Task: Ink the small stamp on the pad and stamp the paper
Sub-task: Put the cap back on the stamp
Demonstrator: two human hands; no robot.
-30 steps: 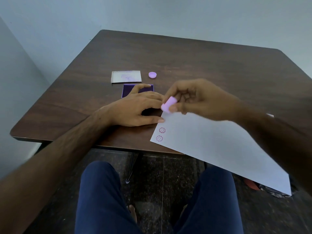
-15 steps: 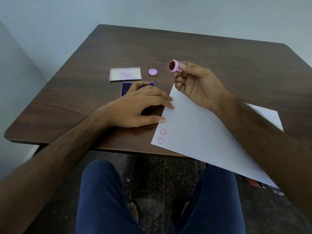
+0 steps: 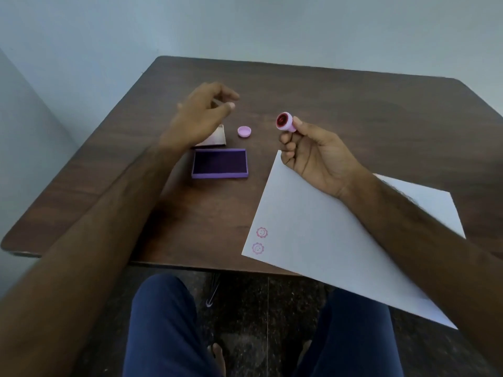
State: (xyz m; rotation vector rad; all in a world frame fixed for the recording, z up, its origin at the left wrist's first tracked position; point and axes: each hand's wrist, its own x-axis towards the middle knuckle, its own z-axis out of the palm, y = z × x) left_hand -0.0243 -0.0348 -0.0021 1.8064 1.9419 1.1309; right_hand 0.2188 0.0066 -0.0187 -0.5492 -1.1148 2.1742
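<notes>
The left hand (image 3: 200,115), which half a second ago lay flat on the ink pad (image 3: 220,163) and hid most of it, has lifted off and now hangs in the air above the far left of the worktop (image 3: 353,104), fingers loosely curled and slightly apart, with nothing in it. With that hand gone, the purple pad lies fully uncovered, its dark inked face up, just left of the paper's far corner but not touching it. The right hand (image 3: 313,156) has hardly shifted: it holds the small stamp (image 3: 284,121) pinched at the fingertips, raised clear of the worktop, the red-inked face turned up toward the camera and the lilac body behind it. The paper (image 3: 326,235) lies at an angle under the right forearm, its near edge hanging past the worktop over the lap, with two small round flower-face prints (image 3: 260,240) one above the other at its near left corner, as before. Behind the pad, the pad's lid (image 3: 216,137) lies partly hidden under the left wrist, and a small lilac cap (image 3: 244,131) sits just right of it, between the lid and the raised stamp. Blue-trousered legs (image 3: 168,327) show below the worktop edge.
</notes>
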